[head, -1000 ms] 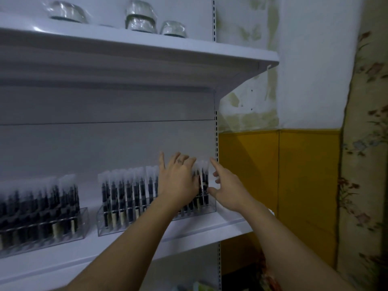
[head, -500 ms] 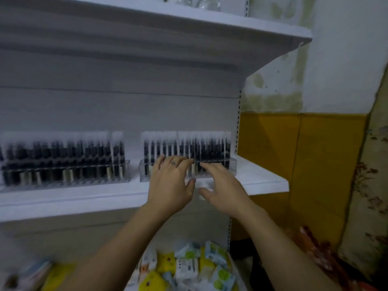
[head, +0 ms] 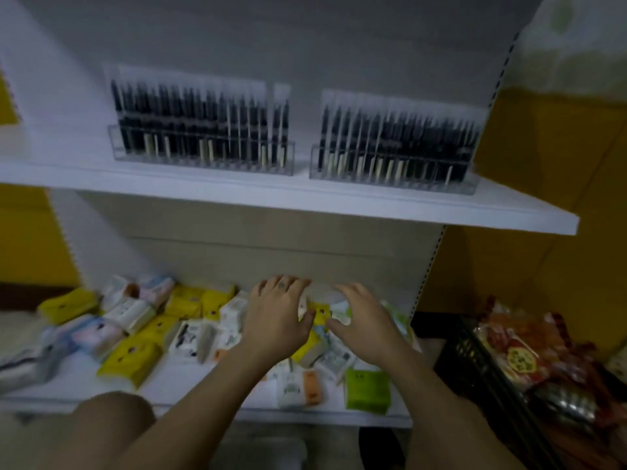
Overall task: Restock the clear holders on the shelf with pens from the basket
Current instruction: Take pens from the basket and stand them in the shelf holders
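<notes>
Two clear holders stand side by side on the white shelf [head: 373, 206], both packed with upright black pens in clear sleeves: the left holder [head: 203, 157] and the right holder [head: 393, 174]. Well below them, my left hand [head: 278, 317] and my right hand [head: 363, 320] hover with relaxed fingers over the lower shelf, backs up and holding nothing. The two hands are close together, thumbs almost meeting. No loose pen is in either hand.
The lower shelf [head: 176, 385] is strewn with several small yellow, white and green packets [head: 135, 361]. A black crate [head: 475, 364] with red snack bags [head: 529, 354] sits on the floor to the right. Yellow wall panels flank the shelving.
My view has tilted down. Both hands have left the right holder on the pen shelf and dropped to just above the packets on the lower shelf.
</notes>
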Tool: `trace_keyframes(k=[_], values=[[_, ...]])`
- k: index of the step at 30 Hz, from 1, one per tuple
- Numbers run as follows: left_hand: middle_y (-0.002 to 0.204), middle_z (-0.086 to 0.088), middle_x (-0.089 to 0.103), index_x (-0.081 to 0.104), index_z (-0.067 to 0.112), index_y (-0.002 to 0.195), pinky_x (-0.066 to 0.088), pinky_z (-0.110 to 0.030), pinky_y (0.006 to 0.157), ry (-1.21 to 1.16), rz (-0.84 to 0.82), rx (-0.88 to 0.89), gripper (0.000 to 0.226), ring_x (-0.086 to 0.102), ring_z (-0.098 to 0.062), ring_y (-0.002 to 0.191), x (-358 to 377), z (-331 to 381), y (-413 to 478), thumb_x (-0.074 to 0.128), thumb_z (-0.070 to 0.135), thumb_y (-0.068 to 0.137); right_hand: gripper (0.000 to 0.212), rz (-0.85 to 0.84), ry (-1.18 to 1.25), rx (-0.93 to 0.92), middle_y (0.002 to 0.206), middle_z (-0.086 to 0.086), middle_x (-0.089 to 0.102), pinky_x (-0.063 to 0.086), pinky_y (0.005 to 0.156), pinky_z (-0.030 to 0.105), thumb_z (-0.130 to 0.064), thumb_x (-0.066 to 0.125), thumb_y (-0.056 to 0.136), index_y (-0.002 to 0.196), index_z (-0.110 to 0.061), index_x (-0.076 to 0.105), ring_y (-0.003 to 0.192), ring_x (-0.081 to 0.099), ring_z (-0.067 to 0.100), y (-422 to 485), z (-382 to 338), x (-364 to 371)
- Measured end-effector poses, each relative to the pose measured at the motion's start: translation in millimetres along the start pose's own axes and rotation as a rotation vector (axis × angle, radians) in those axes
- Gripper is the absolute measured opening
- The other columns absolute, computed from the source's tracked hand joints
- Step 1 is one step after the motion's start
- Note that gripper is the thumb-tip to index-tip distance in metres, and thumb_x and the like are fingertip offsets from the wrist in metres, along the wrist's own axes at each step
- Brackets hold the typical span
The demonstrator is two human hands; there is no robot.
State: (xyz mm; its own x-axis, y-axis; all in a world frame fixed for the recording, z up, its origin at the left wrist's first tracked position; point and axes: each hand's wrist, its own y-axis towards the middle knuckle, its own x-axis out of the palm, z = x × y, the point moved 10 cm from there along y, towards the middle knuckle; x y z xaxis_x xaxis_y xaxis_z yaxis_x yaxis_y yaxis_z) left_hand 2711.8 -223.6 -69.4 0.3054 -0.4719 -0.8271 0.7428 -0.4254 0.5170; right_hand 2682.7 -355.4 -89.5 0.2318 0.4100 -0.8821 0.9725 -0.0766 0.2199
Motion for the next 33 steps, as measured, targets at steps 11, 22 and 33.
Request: trace_keyframes(k=[11, 22, 33], values=[[0.141, 0.001, 0.047, 0.038, 0.024, 0.143, 0.027, -0.034, 0.107, -0.031, -0.46, -0.278, 0.061, 0.037, -0.022, 0.133, 157, -89, -116, 0.052, 0.05, 0.089, 0.07, -0.389, 0.053, 0.152, 0.153, 0.003, 0.028, 0.034, 0.109, 0.04, -0.04, 0.063, 0.09, 0.149, -0.022, 0.03, 0.138, 0.031, 0.026, -31, 46, 188], [0.138, -0.005, 0.051, 0.046, 0.02, 0.137, 0.038, -0.038, 0.106, -0.116, -0.793, -0.533, 0.059, 0.045, -0.025, 0.128, 250, -146, -202, 0.06, 0.045, 0.085, 0.046, -0.735, 0.075, 0.209, 0.131, 0.007, 0.056, 0.047, 0.097, 0.037, -0.023, 0.062, 0.09, 0.133, -0.014, 0.051, 0.115, 0.055, 0.024, -57, 55, 325], [0.14, -0.009, 0.05, 0.041, 0.012, 0.142, 0.045, -0.035, 0.1, -0.407, -0.965, -0.944, 0.054, 0.051, -0.026, 0.123, 323, -205, -292, 0.058, 0.031, 0.094, 0.033, -1.023, 0.03, 0.301, 0.131, 0.012, 0.056, 0.042, 0.093, 0.03, -0.021, 0.048, 0.1, 0.129, -0.007, 0.055, 0.116, 0.054, 0.027, -97, 92, 445]])
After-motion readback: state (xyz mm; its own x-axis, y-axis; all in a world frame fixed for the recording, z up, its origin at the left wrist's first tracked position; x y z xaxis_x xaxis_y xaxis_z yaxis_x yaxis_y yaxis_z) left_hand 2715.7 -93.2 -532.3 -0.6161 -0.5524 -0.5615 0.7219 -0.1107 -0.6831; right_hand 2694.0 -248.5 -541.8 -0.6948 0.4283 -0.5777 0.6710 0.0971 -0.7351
